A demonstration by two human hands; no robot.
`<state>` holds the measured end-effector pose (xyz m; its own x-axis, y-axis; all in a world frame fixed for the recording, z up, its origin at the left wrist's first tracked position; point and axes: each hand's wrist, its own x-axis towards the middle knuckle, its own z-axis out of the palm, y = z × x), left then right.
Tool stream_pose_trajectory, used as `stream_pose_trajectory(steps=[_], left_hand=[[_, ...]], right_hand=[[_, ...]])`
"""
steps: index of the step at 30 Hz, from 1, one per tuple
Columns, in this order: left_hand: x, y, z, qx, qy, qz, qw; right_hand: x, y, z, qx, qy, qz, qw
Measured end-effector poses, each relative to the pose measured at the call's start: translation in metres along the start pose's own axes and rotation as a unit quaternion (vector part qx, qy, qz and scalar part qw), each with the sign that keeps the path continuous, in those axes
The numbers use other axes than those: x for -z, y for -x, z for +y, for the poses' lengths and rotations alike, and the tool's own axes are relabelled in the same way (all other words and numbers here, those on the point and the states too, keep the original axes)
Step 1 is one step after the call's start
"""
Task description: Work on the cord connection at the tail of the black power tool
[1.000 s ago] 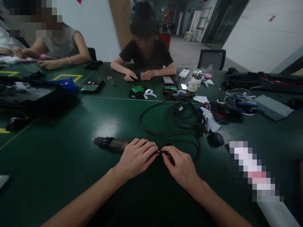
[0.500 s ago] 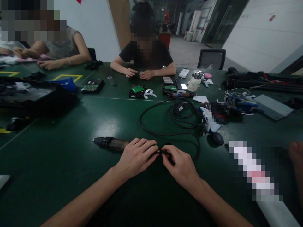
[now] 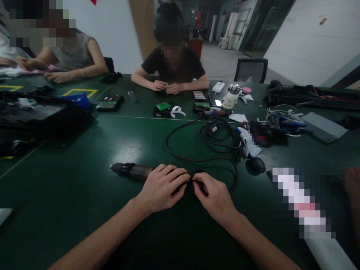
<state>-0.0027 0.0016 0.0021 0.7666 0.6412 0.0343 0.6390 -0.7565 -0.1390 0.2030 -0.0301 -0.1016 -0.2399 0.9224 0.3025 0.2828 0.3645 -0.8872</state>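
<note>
My left hand (image 3: pixel 164 187) lies closed over the rear end of a dark cylindrical electric screwdriver (image 3: pixel 132 170) that rests on the green table (image 3: pixel 84 187). My right hand (image 3: pixel 213 197) pinches the plug end of a black cable (image 3: pixel 222 159) right at the tool's rear. The fingertips of both hands meet at that joint. The cable runs from my right hand in a loop toward the table's middle. The plug itself is mostly hidden by my fingers.
A person in black (image 3: pixel 174 63) sits across the table with hard drives (image 3: pixel 163 108) in front. Another person (image 3: pixel 70 56) sits at far left. A black mouse (image 3: pixel 258 165), a coiled cable (image 3: pixel 218 135), a dark tray (image 3: pixel 36 114) and a blurred white strip (image 3: pixel 303 206) surround my hands.
My two hands have closed slightly together at the cable joint. The person opposite has drawn both hands closer together. Little else has moved.
</note>
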Motion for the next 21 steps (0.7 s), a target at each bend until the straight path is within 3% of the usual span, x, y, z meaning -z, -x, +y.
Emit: stream_pose_trajectory(steps=[21], left_hand=[[-0.0055,0.0001,0.0004,0.007,-0.028,0.017,0.999]], right_hand=[[0.0013,0.0004,-0.0001,0.008,-0.008,0.002,1.0]])
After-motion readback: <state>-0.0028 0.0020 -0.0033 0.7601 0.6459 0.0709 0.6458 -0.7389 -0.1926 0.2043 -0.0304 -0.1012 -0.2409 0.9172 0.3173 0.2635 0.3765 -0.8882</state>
